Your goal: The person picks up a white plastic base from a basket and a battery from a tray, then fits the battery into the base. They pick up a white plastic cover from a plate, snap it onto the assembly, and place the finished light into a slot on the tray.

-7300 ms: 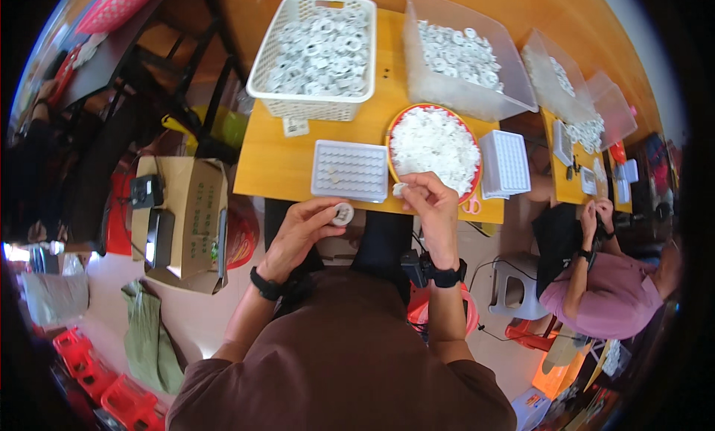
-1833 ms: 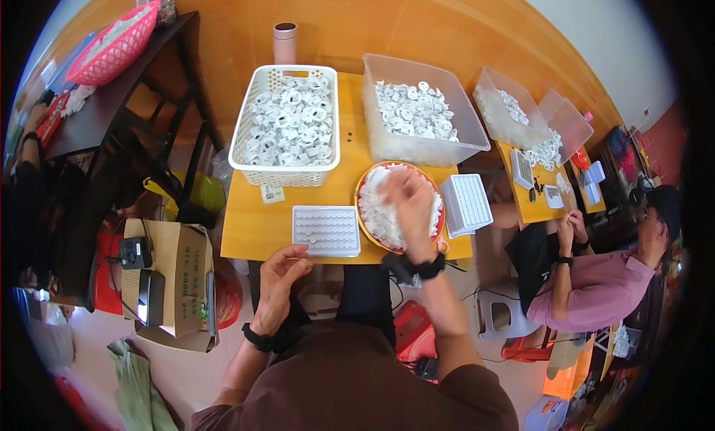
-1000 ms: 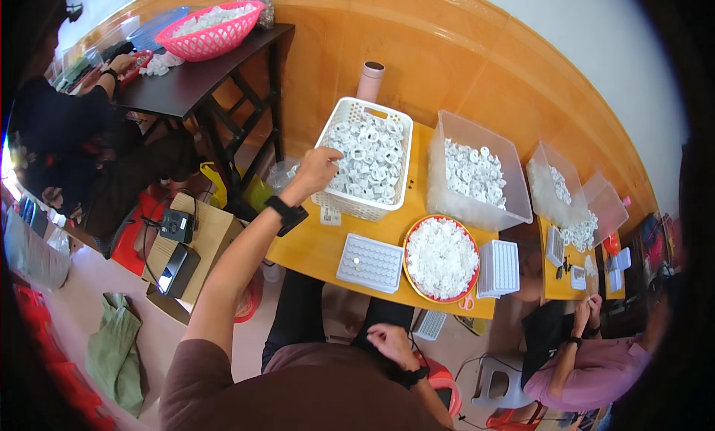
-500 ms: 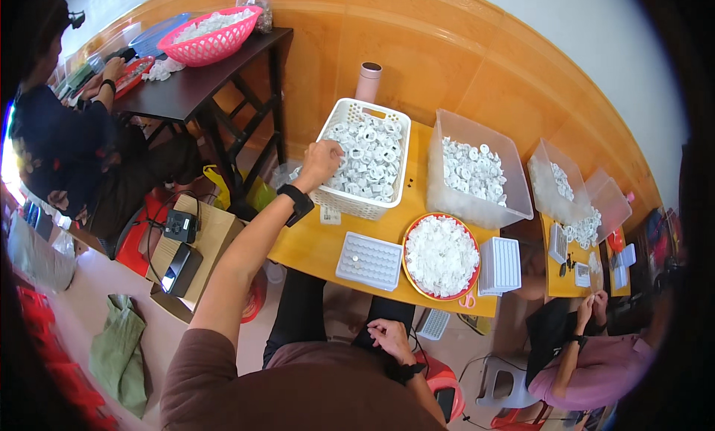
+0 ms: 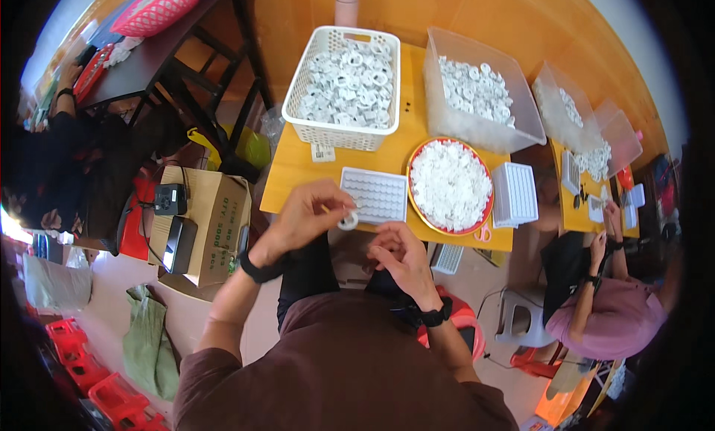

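Note:
Between the thumb and fingers of my left hand [image 5: 311, 216] is a small round white plastic part [image 5: 348, 221], held over the front edge of the yellow table. My right hand [image 5: 397, 254] is raised just to its right, over my lap, with its fingers curled and the fingertips close together; whether anything small sits in them I cannot make out. Just beyond both hands lies a white compartment tray [image 5: 395, 179]. Behind it stands a white perforated basket [image 5: 339, 137] heaped with similar white parts [image 5: 346, 81].
Right of the tray is a red-rimmed round dish [image 5: 409, 200] piled with small white pieces, pink scissors [image 5: 483, 233] and stacked trays [image 5: 516, 192]. A clear bin [image 5: 477, 133] of white parts stands behind. An open carton [image 5: 223, 230] is at my left. Two other people work at either side.
My left hand has come back from the basket toward me, now with a round white part in it. My right hand has lifted from my lap toward the left one. The view has tilted downward.

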Motion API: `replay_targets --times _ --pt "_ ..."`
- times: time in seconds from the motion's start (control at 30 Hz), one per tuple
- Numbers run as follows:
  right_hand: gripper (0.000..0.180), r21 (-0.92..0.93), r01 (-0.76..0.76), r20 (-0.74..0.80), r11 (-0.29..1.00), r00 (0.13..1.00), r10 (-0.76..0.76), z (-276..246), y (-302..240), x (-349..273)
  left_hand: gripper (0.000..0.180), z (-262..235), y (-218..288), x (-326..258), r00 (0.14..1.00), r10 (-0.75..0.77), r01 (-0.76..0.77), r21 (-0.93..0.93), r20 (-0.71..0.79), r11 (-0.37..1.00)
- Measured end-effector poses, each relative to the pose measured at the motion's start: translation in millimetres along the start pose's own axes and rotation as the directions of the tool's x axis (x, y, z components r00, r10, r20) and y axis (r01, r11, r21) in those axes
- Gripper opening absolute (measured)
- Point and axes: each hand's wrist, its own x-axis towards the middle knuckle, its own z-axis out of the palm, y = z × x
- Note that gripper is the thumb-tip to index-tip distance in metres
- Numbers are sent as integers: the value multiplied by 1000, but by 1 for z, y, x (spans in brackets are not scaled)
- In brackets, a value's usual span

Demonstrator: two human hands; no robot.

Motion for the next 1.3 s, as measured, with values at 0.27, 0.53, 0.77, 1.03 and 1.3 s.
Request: replay_targets --times 0.27,0.53,0.77,1.03,1.3 --pt "15 112 -176 17 978 984 175 23 21 -4 11 42 -32 -40 973 -229 217 -351 8 911" --pt "14 382 -132 -107 914 977 186 24 17 7 19 59 -38 -43 969 -228 121 -615 -99 779" --pt "12 162 -168 -124 972 974 189 25 15 20 25 49 -53 -46 949 -281 118 -667 -141 735" --pt "9 -625 140 -224 768 910 -349 21 31 62 27 42 -54 -44 945 -289 76 -758 -152 647" --pt "9 -760 146 -134 633 918 -373 25 33 67 26 41 -57 -47 941 -301 65 -786 -157 615"
